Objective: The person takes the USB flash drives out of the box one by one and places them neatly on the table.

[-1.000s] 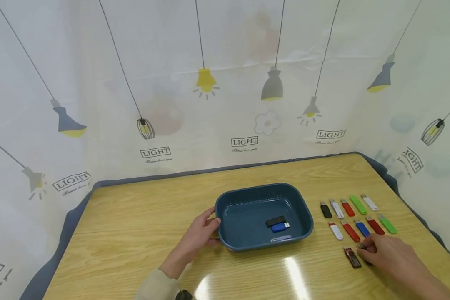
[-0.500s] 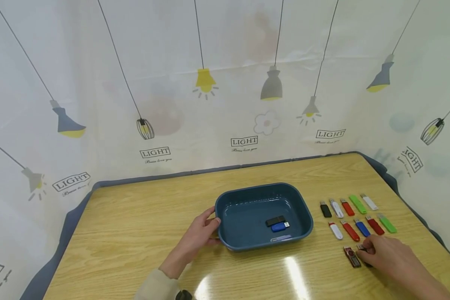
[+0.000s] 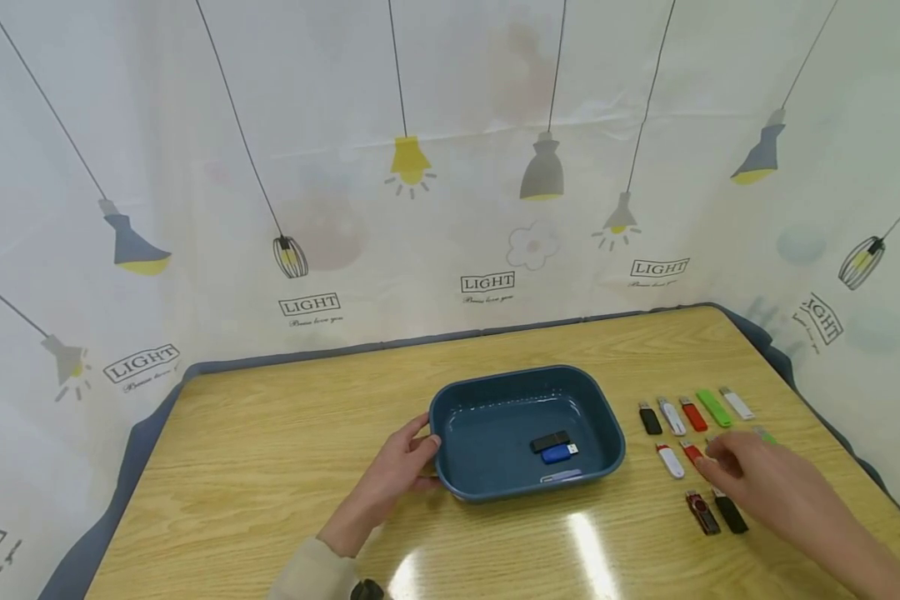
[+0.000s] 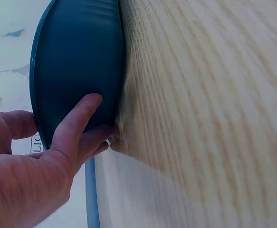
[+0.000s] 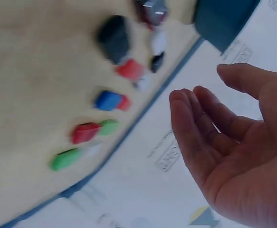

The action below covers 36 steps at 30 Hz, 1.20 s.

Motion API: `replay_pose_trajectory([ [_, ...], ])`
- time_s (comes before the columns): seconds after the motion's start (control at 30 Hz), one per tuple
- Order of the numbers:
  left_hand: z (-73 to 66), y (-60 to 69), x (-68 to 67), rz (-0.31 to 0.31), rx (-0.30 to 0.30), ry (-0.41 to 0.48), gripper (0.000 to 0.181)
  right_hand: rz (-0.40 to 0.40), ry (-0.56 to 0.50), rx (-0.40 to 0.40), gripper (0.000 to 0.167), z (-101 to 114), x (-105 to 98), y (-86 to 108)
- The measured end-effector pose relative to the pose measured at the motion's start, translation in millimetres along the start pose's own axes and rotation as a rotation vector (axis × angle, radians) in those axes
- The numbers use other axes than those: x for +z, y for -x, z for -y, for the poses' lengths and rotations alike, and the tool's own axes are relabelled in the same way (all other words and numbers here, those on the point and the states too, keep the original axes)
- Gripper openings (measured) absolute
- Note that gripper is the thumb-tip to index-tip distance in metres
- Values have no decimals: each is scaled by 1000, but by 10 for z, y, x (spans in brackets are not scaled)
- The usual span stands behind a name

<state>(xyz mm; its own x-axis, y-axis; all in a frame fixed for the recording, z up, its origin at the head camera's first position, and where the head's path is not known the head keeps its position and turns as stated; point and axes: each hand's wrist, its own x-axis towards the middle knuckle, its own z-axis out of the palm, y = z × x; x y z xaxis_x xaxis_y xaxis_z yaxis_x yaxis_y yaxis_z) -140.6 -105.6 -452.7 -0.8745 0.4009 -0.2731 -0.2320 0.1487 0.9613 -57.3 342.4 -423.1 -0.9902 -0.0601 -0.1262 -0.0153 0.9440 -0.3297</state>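
Observation:
My left hand [image 3: 393,462] grips the left end of a dark blue plastic basin [image 3: 521,385], thumb at the rim, fingers against its outer wall [image 4: 76,61]. Inside lie a black USB stick [image 3: 550,442], a blue USB stick [image 3: 559,453] and a pale bluish piece by the near wall. My right hand [image 3: 772,483] hovers over USB sticks on the right, holding nothing; in the right wrist view its fingers [image 5: 190,137] and thumb stand apart. Nearest it lie a black USB stick [image 3: 731,513], a dark red swivel one [image 3: 702,513] and a red one [image 3: 692,452]. It hides several others.
A back row on the wooden table [image 3: 285,433] has a black stick [image 3: 650,419], a white one [image 3: 672,417], a red one [image 3: 693,414], a green one [image 3: 714,408] and another white one [image 3: 738,403]. A printed curtain [image 3: 420,225] hangs behind the table.
My right hand has let go of the black USB stick, which lies beside the dark red one, and has moved up and away from it. The left hand and basin keep their place.

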Motion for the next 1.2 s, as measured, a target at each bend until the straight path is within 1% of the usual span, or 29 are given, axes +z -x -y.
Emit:
replay_pose_trajectory([
  [0.07, -1, 0, -1, -5, -1, -3, 60, -41, 3, -49, 16, 120, -44, -26],
  [0.2, 2, -1, -3, -11, -6, -4, 60, -116, 16, -151, 12, 361, -112, -98],
  [0.27, 8, -4, -6, -10, -8, -4, 59, -138, 25, -195, 10, 470, -135, -134],
  [0.37, 12, -11, -14, -7, -10, -1, 59, -145, 44, -250, 10, 616, -168, -194],
  [0.5, 18, -24, -24, -3, -12, 0, 59, -110, 68, -344, 13, 784, -224, -314],
  [0.67, 18, -34, -28, -1, -5, 1, 59, -114, 131, -465, 14, 1006, -248, -468],
  [0.73, 18, -34, -27, 3, -2, 2, 59, -126, 159, -503, 15, 1089, -230, -524],
  [0.87, 24, -29, -27, 12, 7, -1, 59, -124, 199, -581, 16, 1227, -197, -635],
  [0.93, 27, -28, -27, 13, 8, 0, 59, -115, 219, -616, 16, 1291, -187, -690],
  [1.07, 30, -31, -30, 13, 10, 9, 59, -71, 262, -671, 16, 1409, -174, -804],
  [1.2, 37, -29, -31, 18, 15, 17, 59, -46, 306, -718, 16, 1478, -130, -914],
])
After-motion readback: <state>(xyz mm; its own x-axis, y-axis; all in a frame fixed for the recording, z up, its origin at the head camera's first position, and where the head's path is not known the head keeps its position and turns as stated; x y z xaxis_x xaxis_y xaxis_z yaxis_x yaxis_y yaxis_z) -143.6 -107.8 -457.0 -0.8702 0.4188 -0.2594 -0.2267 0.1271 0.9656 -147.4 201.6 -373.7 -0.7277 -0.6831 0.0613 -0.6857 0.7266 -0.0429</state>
